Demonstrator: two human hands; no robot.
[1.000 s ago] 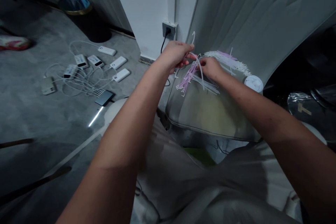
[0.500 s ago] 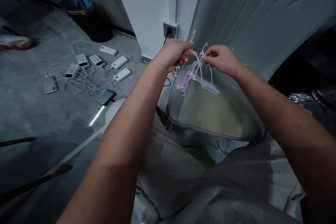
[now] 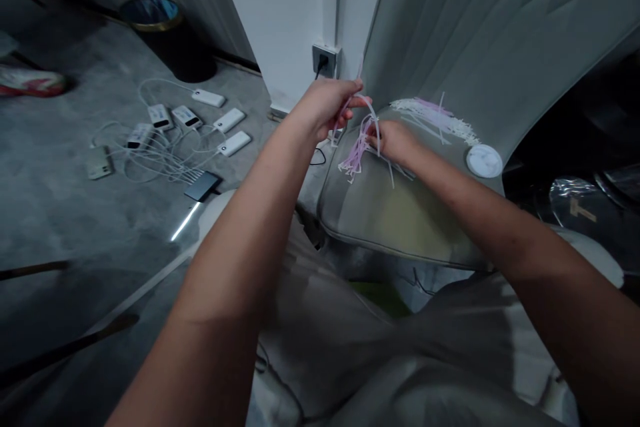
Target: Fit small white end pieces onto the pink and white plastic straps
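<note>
My left hand (image 3: 337,103) is above the chair seat, its thumb and forefinger pinching thin pale plastic strips that look like cable ties. One white strip (image 3: 375,120) curves down from it toward my right hand. My right hand (image 3: 393,141) is lower, its fingers closed at a bundle of purple strips (image 3: 356,153) with white hooked tips. I cannot tell exactly which strips its fingertips grip. Straight white strips stick out from beneath that hand. Farther back on the seat lies a loose pile of purple and white strips (image 3: 433,115), beside a round white dish or lid (image 3: 484,161).
The grey padded chair (image 3: 415,220) stands against a wall with a plugged-in socket (image 3: 325,61). On the floor at left are several white power banks (image 3: 235,143), tangled white cables and a grey charging hub (image 3: 203,185). A black bin (image 3: 187,47) stands behind them.
My right hand has moved down and slightly left, from the bundle's top toward its middle. This uncovers the strip pile and round white dish. My left hand stays nearly in place.
</note>
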